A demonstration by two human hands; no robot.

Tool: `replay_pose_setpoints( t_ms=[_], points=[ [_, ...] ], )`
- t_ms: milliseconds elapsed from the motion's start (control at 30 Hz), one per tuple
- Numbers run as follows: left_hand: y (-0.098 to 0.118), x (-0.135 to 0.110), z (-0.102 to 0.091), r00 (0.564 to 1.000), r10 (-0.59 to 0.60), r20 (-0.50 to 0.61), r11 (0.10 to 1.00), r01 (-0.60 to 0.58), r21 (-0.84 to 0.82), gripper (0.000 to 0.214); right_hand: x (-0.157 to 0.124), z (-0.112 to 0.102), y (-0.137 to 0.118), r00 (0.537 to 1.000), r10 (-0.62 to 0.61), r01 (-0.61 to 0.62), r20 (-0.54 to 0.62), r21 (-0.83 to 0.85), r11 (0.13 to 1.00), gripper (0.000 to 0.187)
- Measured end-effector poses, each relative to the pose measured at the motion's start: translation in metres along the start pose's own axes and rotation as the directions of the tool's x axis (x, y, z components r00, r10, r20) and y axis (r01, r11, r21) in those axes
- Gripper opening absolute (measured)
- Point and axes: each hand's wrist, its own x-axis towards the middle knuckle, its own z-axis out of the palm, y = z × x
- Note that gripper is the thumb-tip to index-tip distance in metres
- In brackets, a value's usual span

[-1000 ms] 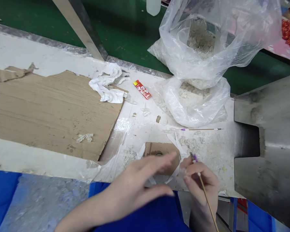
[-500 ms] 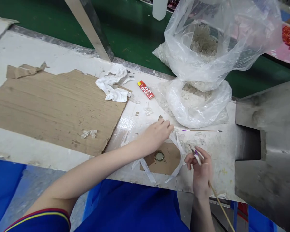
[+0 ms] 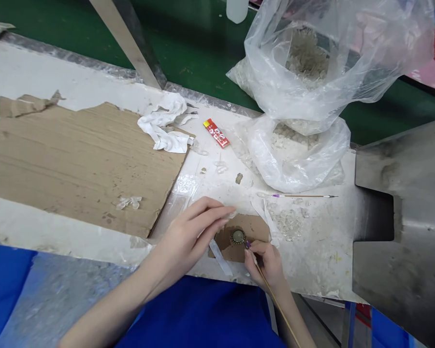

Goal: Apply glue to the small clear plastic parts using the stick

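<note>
My right hand pinches a thin wooden-handled tool with a purple and white end. Its tip meets the edge of a small round metal setting with a beaded rim and a pale centre. The setting lies on a brown cardboard piece with translucent strips at its edges. Left of the setting, my left hand is open, fingers stretched out near the cardboard's upper left corner. Something small and translucent shows at its fingertips; I cannot tell whether it is held. Many small clear pieces lie to the right.
Two plastic bags, a large one and a smaller one, contain pale pieces at the back. A similar thin tool lies before them. A red packet, white cloth and large cardboard sheet are leftward. Metal housing stands right.
My left hand has come back from above the cardboard piece to its left side. My right hand has moved left, bringing the tool's tip to the round setting.
</note>
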Motion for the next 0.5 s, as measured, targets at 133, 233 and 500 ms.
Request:
replay_pose_setpoints(
  t_ms=[133,233,500],
  points=[
    [0.007,-0.018,-0.002,0.991,-0.086,-0.105,0.982,0.067,-0.175,0.047,-0.005,0.0,0.009,0.998,-0.04,0.039,0.038,0.016,0.999,0.017],
    [0.01,-0.024,-0.002,0.984,-0.149,-0.097,0.935,0.108,-0.337,0.052,-0.008,0.003,0.013,0.998,-0.03,0.027,0.059,0.041,0.999,0.017],
    [0.022,-0.028,-0.008,0.945,-0.327,-0.024,0.843,0.28,-0.459,0.046,0.006,0.0,-0.006,0.989,0.143,-0.134,-0.02,0.244,0.96,0.036]
  ],
)
